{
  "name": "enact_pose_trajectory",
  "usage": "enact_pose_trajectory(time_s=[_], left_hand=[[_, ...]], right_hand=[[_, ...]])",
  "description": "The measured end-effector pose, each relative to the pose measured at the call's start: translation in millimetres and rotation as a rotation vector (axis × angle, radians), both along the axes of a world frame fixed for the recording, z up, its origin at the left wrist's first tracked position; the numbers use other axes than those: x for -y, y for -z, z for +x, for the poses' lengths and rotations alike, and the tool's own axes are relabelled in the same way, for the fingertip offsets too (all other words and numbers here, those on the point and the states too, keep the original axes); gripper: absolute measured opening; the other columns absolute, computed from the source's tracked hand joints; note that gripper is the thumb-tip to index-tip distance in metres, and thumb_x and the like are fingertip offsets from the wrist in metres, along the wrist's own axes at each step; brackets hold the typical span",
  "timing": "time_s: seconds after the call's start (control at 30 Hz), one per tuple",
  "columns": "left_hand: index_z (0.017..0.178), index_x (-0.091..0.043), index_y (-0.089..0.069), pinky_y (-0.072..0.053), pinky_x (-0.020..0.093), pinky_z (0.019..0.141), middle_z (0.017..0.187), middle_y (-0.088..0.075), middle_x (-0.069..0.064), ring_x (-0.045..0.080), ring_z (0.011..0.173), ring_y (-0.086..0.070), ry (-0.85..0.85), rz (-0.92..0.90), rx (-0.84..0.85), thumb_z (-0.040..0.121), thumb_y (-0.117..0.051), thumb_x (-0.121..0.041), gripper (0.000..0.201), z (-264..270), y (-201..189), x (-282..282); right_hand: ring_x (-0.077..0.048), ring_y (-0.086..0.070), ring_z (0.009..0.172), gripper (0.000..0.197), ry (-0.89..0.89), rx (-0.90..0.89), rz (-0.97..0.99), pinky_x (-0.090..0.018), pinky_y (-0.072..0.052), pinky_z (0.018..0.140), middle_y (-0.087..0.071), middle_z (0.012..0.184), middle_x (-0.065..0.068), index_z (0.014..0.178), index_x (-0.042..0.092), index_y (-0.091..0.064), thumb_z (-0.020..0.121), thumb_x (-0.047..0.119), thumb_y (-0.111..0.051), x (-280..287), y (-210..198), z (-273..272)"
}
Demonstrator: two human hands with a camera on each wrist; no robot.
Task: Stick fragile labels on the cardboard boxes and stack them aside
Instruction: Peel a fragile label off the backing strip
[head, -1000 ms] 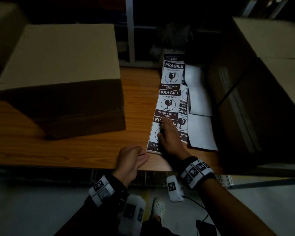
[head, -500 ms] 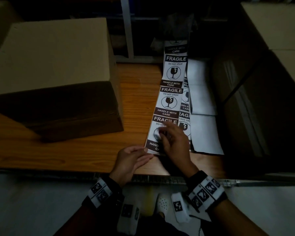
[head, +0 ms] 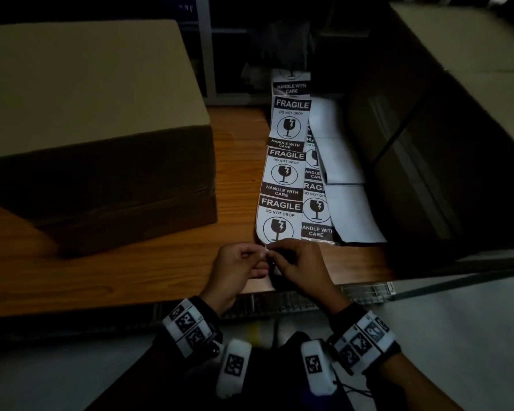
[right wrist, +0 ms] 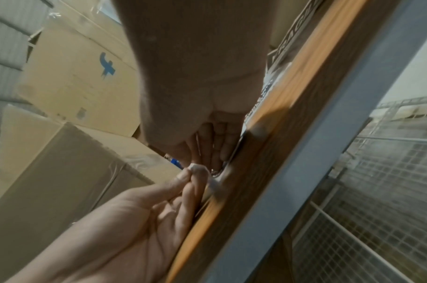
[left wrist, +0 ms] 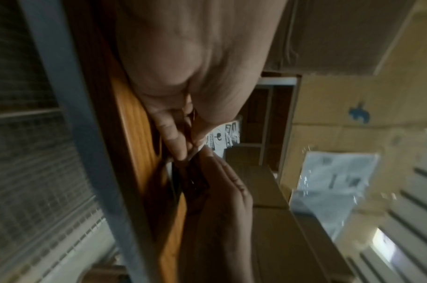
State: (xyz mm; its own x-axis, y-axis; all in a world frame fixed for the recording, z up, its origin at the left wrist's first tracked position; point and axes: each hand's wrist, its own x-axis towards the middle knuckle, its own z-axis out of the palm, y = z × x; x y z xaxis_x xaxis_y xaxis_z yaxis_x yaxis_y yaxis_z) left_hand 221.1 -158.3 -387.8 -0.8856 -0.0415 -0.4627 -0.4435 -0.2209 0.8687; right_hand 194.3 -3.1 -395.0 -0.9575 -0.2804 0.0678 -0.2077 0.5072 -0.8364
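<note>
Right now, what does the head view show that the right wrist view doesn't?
Only the head view shows the readable fragile label strip, the blank backing sheets beside it, and the big cardboard box on the table. Only the right wrist view shows a box with a blue mark. Both show the left hand and right hand pinching the strip's near end.

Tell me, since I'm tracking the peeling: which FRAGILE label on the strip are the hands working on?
The nearest label, at the strip's near end by the table edge. The left hand and right hand pinch its lower edge; the labels farther up lie untouched.
</note>
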Motion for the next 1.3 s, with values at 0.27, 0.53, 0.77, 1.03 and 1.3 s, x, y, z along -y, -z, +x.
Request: enact_pose_trajectory(time_s=[0.27, 0.53, 0.77, 1.03, 1.3], left_hand=[[0.092, -0.002, -0.069, -0.057, 0.022, 0.058, 0.073, -0.07, 0.011, 0.013, 0.062, -0.068, 0.066, -0.051, -0.061, 0.094, -0.055, 0.004, 0.015, 0.4, -2.6, 3.9], [0.09, -0.004, -0.07, -0.058, 0.023, 0.059, 0.075, -0.07, 0.012, 0.013, 0.062, -0.068, 0.07, -0.052, -0.064, 0.094, -0.058, 0.001, 0.014, -0.5, -2.3, 3.7], [0.099, 0.002, -0.068, -0.057, 0.022, 0.058, 0.08, -0.069, 0.015, 0.015, 0.066, -0.068, 0.069, -0.068, -0.068, 0.095, -0.056, 0.002, 0.013, 1.2, -2.2, 3.9], [0.094, 0.003, -0.067, -0.056, 0.022, 0.057, 0.076, -0.069, 0.013, 0.018, 0.065, -0.068, 0.056, -0.049, -0.081, 0.095, -0.057, 0.001, 0.011, 1.9, -2.8, 2.7], [0.095, 0.002, -0.068, -0.057, 0.022, 0.059, 0.077, -0.07, 0.014, 0.014, 0.065, -0.069, 0.079, -0.049, -0.086, 0.095, -0.056, 0.001, 0.013, 1.2, 0.9, 5.0]], right_hand=[[-0.008, -0.067, 0.073, 0.011, 0.041, -0.109, 0.03, -0.03, -0.055, 0.068, -0.074, 0.082, 0.001, 0.089, 0.014, -0.077, 0.087, 0.018, -0.068, 6.8, 5.6, 0.0], [-0.007, -0.066, 0.072, 0.011, 0.042, -0.185, 0.053, -0.021, -0.051, 0.067, -0.074, 0.081, 0.0, 0.087, 0.012, -0.076, 0.085, 0.016, -0.066, 4.5, 6.1, 4.3], [-0.014, -0.064, 0.071, 0.02, -0.086, -0.23, 0.197, -0.025, -0.046, 0.063, -0.072, 0.079, 0.0, 0.084, 0.014, -0.075, 0.086, 0.027, -0.061, 3.5, -1.6, -2.7], [-0.001, -0.063, 0.062, 0.016, 0.121, 0.082, -0.009, -0.02, -0.049, 0.061, -0.07, 0.067, 0.005, 0.074, 0.016, -0.073, 0.087, 0.012, -0.066, 9.0, -0.5, -1.9], [-0.001, -0.067, 0.07, 0.008, 0.02, 0.026, 0.02, -0.015, -0.05, 0.067, -0.075, 0.079, 0.004, 0.086, 0.017, -0.078, 0.088, 0.018, -0.07, 4.8, -1.5, 2.0]])
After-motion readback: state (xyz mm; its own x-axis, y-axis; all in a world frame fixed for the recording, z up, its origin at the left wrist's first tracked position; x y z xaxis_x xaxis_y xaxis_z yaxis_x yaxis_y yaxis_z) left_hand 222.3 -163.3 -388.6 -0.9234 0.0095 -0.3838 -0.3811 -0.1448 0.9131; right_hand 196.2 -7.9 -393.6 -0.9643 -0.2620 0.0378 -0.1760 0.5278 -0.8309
